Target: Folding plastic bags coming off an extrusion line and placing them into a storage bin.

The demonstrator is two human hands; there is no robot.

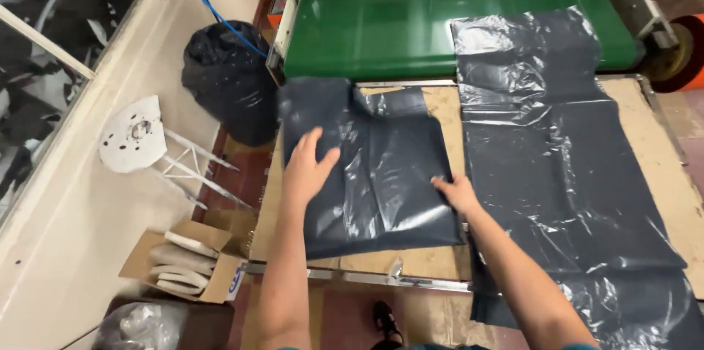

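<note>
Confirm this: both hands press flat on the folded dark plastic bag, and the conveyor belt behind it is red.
The belt colour is wrong. The head view shows the left hand and right hand flat on the folded dark plastic bag, but the conveyor belt behind it is green.

A dark, glossy plastic bag, folded and creased, lies flat on the bench's left near part.

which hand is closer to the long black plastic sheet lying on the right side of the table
Right. The right hand rests on the folded dark bag just beside the long black plastic sheet; the left hand lies flat on the bag's far left side.
</note>
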